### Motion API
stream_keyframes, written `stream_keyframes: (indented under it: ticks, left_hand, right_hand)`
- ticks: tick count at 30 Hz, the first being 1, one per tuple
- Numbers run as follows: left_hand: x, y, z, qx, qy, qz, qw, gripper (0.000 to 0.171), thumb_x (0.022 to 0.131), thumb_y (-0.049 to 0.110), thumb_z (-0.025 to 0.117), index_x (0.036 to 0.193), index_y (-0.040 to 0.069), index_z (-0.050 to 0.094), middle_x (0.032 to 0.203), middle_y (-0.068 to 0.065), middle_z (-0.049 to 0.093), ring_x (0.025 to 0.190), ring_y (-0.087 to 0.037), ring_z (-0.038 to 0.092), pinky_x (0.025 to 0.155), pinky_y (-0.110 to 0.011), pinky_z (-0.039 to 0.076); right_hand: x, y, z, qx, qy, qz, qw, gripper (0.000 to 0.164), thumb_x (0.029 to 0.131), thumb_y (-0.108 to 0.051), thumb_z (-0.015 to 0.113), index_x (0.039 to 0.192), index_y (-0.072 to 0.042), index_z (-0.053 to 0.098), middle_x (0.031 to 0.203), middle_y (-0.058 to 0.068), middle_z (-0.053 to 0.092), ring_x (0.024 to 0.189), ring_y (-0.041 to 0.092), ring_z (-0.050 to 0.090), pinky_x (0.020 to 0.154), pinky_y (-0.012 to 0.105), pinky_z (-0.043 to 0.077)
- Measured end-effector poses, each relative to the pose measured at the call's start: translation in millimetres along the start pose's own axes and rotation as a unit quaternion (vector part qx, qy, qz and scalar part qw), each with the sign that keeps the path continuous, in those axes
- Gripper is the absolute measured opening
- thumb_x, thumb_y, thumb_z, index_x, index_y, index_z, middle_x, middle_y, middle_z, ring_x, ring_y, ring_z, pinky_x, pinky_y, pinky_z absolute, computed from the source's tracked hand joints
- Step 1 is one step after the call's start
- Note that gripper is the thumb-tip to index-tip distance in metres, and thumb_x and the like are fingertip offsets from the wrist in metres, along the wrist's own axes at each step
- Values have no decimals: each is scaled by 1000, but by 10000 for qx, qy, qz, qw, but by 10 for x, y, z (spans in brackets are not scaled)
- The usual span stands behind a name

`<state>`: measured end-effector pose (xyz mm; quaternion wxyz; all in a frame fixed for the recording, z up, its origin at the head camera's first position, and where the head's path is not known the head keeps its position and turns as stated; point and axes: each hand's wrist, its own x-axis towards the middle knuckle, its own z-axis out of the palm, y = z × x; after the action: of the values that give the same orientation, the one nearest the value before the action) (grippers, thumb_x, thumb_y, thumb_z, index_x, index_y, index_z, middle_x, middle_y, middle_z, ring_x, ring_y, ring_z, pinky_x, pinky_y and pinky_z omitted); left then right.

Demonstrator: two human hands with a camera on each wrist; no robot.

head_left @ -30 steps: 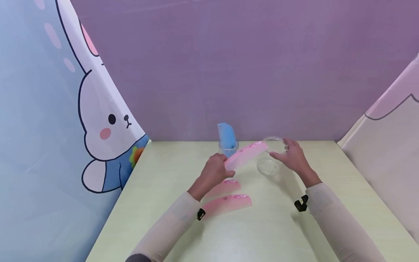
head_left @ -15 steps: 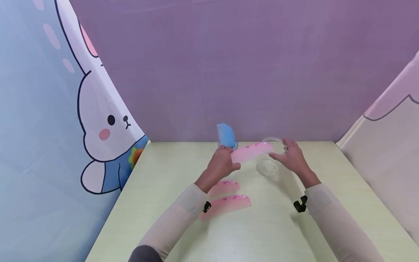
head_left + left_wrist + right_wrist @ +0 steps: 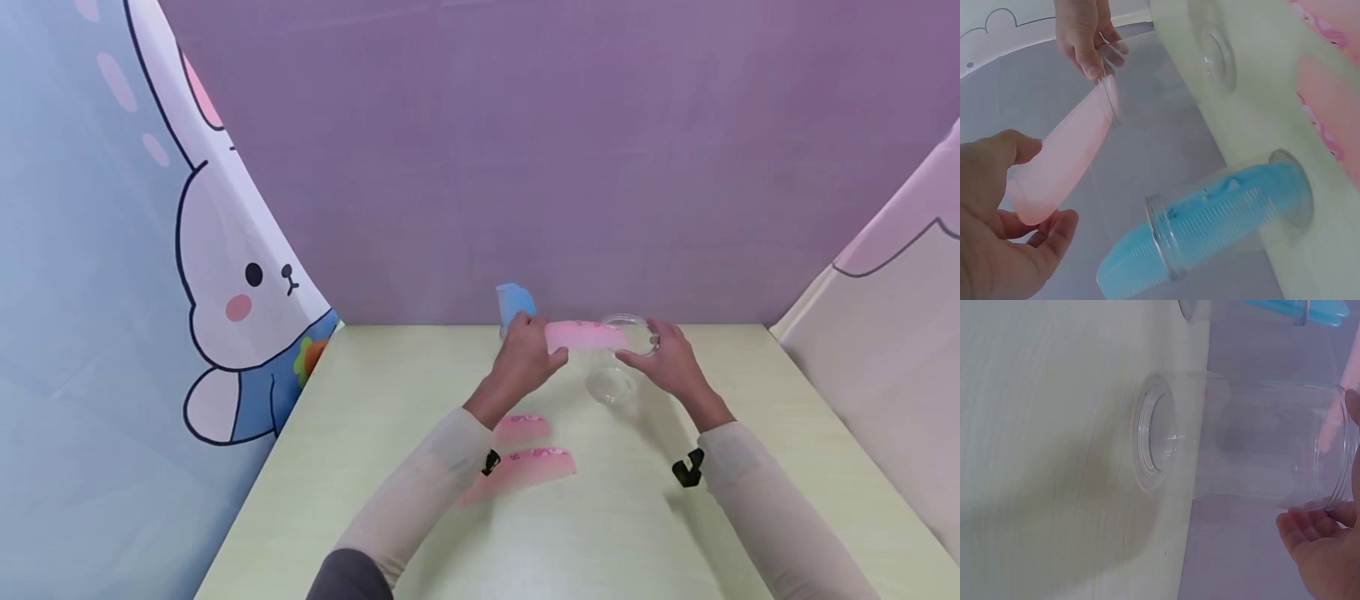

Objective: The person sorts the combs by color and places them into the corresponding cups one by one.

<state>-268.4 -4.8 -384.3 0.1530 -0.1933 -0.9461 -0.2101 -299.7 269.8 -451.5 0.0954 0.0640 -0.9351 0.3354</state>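
My left hand [image 3: 521, 358] holds a pink comb [image 3: 585, 335] by one end, thumb on one side and fingers on the other. The comb's far end reaches the mouth of a clear plastic jar [image 3: 1254, 437], overlapping its rim in the left wrist view. Around that rim curls my right hand [image 3: 663, 354], thumb and fingers on opposite sides, with the jar upright on the table. To the left, a second clear jar [image 3: 1297, 194] contains blue combs [image 3: 1135, 256] that stick out of its top; my left hand partly covers it in the head view.
Two more pink combs lie on the table: a near one [image 3: 536, 467] and a farther one [image 3: 522, 428], both partly under the left forearm in the head view. A purple cloth backdrop [image 3: 480, 167] rises behind the table, with printed cloth at both sides.
The left hand has moved right and away from me, carrying the pink comb to the jar's mouth and turning it more level. The right hand and its jar have stayed put.
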Motion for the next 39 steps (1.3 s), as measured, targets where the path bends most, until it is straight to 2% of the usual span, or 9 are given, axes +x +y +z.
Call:
stream_keyframes:
  ticks: [4, 7, 13, 16, 21, 25, 28, 35, 39]
  left_hand:
    - [71, 100, 23, -271, 96, 37, 9996, 55, 96, 35, 70, 136, -2, 57, 131, -19, 61, 123, -28, 58, 100, -35, 55]
    - [99, 162, 30, -607, -1, 39, 9981, 63, 97, 33, 70, 146, 1, 49, 144, -17, 54, 135, -28, 53, 109, -35, 50]
    - [102, 171, 34, -856, -39, 302, 9959, 62, 97, 27, 70, 150, 5, 46, 145, -14, 53, 135, -25, 53, 109, -33, 50]
    - [82, 106, 41, -883, -138, 286, 9956, 62, 97, 26, 70, 151, 6, 45, 147, -13, 52, 137, -25, 52, 110, -33, 49]
    - [20, -65, 68, -744, -361, 198, 9964, 62, 97, 27, 70, 150, 7, 46, 149, -13, 51, 139, -25, 50, 112, -34, 47]
    - [-48, -210, 92, -731, -471, 130, 9961, 61, 96, 27, 71, 148, 4, 48, 141, -15, 56, 130, -27, 55, 107, -37, 51]
    - [-110, -298, 102, -898, -575, -100, 9942, 61, 95, 26, 72, 147, 4, 49, 138, -16, 58, 123, -28, 59, 103, -41, 54]
    - [-300, -513, 154, -1244, -954, -708, 9851, 60, 95, 25, 72, 147, 5, 50, 141, -17, 56, 127, -32, 59, 105, -49, 52]
    - [-435, -657, 184, -1113, -1145, -743, 9844, 58, 94, 25, 73, 143, 2, 52, 135, -17, 59, 124, -30, 59, 104, -46, 53]
  right_hand:
    - [6, 13, 23, 86, -17, 30, 10000, 97, 90, -48, 74, 151, 13, 31, 145, 39, 40, 127, 54, 48, 102, 66, 45]
    - [13, 18, 42, 96, -26, 34, 9999, 97, 89, -48, 74, 151, 13, 31, 145, 39, 41, 128, 54, 47, 102, 66, 44]
    - [24, -10, 57, 122, 51, -6, 9999, 96, 89, -48, 75, 151, 11, 33, 144, 37, 44, 125, 52, 51, 99, 65, 47]
    - [23, -30, 51, 211, 110, -45, 9997, 85, 89, -45, 76, 146, 8, 41, 138, 35, 48, 122, 50, 53, 97, 64, 48]
    - [12, -50, 27, 189, 198, -44, 9996, 67, 87, -42, 78, 126, 6, 51, 121, 32, 54, 109, 43, 55, 87, 58, 49]
    - [10, -61, 2, 93, 189, -58, 9998, 73, 88, -44, 77, 134, 6, 49, 122, 34, 53, 109, 44, 54, 87, 59, 49]
    - [13, -62, -8, 62, 204, -80, 9997, 75, 88, -44, 76, 136, 6, 48, 122, 35, 54, 109, 45, 54, 86, 59, 49]
    - [13, -47, -2, 74, 317, -177, 9993, 69, 87, -42, 78, 133, 2, 51, 114, 29, 57, 103, 41, 55, 82, 54, 49]
    - [2, -31, -4, 98, 352, -222, 9991, 66, 86, -41, 79, 129, 2, 53, 111, 28, 58, 102, 41, 56, 81, 54, 49]
